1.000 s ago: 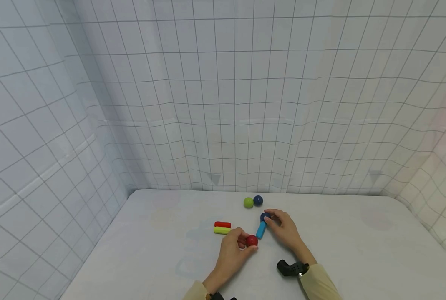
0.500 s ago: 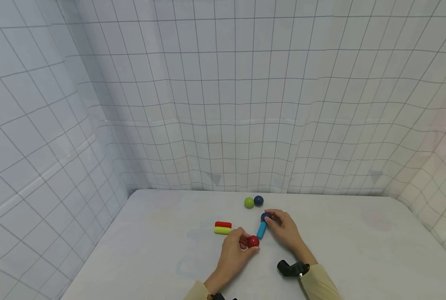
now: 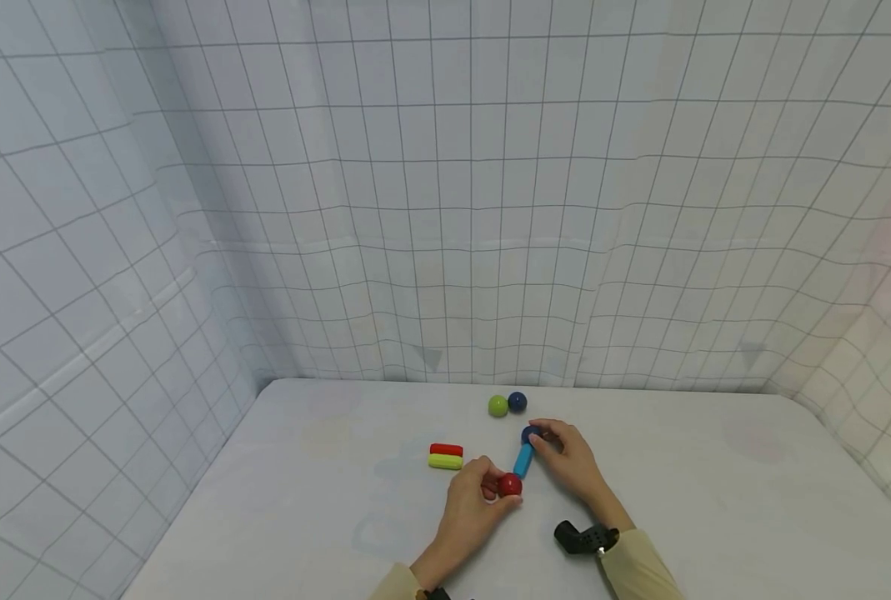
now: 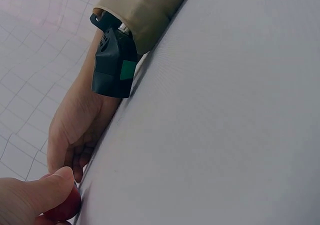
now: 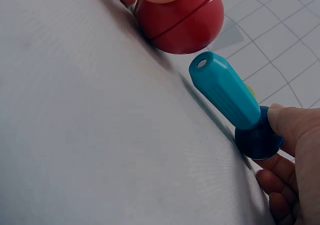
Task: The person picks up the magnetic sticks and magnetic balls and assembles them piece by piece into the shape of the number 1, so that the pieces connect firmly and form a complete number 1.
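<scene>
One hole [image 5: 201, 63] in blue rod [image 5: 225, 94], right wrist; head view unclear.

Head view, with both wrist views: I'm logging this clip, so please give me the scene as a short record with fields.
Left hand: holds the red ball
Right hand: holds a dark blue ball
Light blue rod: one end at the dark blue ball, the other close to the red ball; contact there unclear
Farther back: green ball beside a second blue ball
Side by side: red rod, yellow rod
Surface: white table
</scene>
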{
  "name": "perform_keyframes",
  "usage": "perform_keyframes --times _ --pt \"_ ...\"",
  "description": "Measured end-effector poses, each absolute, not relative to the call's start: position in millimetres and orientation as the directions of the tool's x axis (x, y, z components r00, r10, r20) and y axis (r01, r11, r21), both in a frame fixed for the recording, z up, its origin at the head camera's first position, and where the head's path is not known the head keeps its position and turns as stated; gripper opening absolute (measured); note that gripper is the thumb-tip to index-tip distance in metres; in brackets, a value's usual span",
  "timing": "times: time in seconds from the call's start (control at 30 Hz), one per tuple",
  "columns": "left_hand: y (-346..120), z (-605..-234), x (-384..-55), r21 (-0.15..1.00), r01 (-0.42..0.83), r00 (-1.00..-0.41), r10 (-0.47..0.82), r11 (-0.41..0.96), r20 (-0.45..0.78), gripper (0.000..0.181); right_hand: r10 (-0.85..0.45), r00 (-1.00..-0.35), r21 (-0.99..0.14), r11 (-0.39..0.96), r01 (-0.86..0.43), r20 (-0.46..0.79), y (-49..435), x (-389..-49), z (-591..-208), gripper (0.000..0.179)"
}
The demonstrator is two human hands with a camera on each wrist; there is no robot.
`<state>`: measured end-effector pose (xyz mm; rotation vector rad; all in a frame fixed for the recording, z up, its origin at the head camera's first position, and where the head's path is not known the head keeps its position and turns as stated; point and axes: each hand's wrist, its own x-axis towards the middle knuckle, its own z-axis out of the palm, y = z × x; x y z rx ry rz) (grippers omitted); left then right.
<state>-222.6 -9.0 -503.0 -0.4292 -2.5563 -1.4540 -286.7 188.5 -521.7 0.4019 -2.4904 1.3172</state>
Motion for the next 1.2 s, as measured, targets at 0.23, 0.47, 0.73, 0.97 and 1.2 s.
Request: perform_keyframes --times 0.23,0.47,0.73,0.97,1.2 --pt "-8.5 -504.2 -222.5 0.813 0.336 -0.942 0.164 0.475 0.294 0.032 -0.108 -0.916 -0.749 0.543 -0.380 0.387 188.9 -286.6 -522.0 0.027" --pt "-7.6 -504.9 -222.6 0.814 0.337 -0.941 0.159 0.473 0.297 0.032 -0.104 -0.922 -0.751 0.549 -0.367 0.374 189.0 -285.3 -521.5 0.027" --pt "-7.0 -504.6 -223.0 0.814 0.341 -0.940 0.158 0.469 0.303 0.032 -0.108 -0.914 -0.745 0.546 -0.383 0.391 189.7 -286.6 -522.3 0.027" --pt "-7.1 -506.5 -223.7 0.810 0.356 -0.934 0.160 0.466 0.319 0.032 -0.108 -0.915 -0.746 0.547 -0.380 0.388 190.1 -286.3 -521.7 0.027" --pt "-5.5 -505.3 -223.4 0.814 0.375 -0.927 0.169 0.444 0.335 0.032 -0.112 -0.916 -0.750 0.541 -0.381 0.384 190.0 -285.9 -521.3 0.027"
